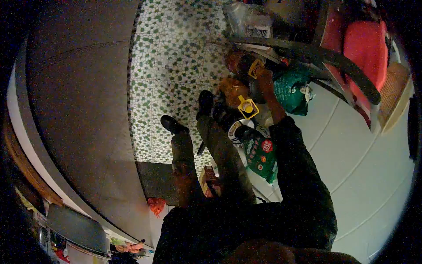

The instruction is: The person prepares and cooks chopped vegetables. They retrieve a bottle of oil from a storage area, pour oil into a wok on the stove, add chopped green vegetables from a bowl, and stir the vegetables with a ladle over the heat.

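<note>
My right hand (264, 79) reaches forward, its fingers closed at the yellow carrying handle (256, 68) of a large dark amber bottle (239, 62). Close below it stands a second amber bottle (231, 89) with a yellow cap and handle (248, 108). A dark green plastic bag (291, 91) lies just right of my right hand. Nearer my legs is another green bag (261, 155) with red and white prints. My left hand (182, 174) appears as a dim brownish shape over my left leg; its fingers are not distinguishable.
Green-and-white patterned tiles (162, 66) cover the floor ahead, with a dark mat (159, 181) by my leg. A red chair (362, 53) with a curved dark arm stands at upper right. A red plastic bag (156, 206) lies by the mat. White panels (351, 145) rise on the right.
</note>
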`<state>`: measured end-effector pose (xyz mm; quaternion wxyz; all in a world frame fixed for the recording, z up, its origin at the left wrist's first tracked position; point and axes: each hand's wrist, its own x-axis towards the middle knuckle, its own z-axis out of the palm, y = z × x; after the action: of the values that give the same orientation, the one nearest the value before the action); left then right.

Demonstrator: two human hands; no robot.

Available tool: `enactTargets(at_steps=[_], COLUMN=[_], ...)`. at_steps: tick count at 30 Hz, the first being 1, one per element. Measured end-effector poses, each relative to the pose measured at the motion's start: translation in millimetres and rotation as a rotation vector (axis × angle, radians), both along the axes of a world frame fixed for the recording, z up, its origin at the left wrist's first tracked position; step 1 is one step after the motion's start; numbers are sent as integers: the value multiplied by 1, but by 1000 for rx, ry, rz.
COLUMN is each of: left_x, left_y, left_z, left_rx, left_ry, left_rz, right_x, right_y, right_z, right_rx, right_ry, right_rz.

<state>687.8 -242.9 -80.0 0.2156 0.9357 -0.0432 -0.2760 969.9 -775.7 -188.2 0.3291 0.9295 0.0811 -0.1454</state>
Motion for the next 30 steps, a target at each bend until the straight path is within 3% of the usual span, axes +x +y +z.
enactTargets(at_steps=[3, 9, 17, 20, 22, 25, 30], left_x=[-1, 11, 3, 3, 5, 12, 36], left_y=[-3, 11, 5, 12, 12, 5, -5], left_z=[-6, -13, -15, -14, -12, -12, 14], left_rx=[4, -23, -16, -21, -18, -32, -78], left_ry=[1, 5, 1, 6, 7, -7, 49], left_rz=[1, -17, -34, -42, -57, -63, -74], right_x=[-8, 22, -4, 12, 6, -4, -96], right_y=[-16, 1, 22, 27, 21, 26, 118], right_z=[-18, -3, 9, 20, -2, 11, 58], right_rx=[135, 265, 332, 317, 355, 428, 843], right_ry=[122, -90, -228, -94, -91, -67, 62], right_rz=[-202, -565, -503, -756, -764, -777, -748])
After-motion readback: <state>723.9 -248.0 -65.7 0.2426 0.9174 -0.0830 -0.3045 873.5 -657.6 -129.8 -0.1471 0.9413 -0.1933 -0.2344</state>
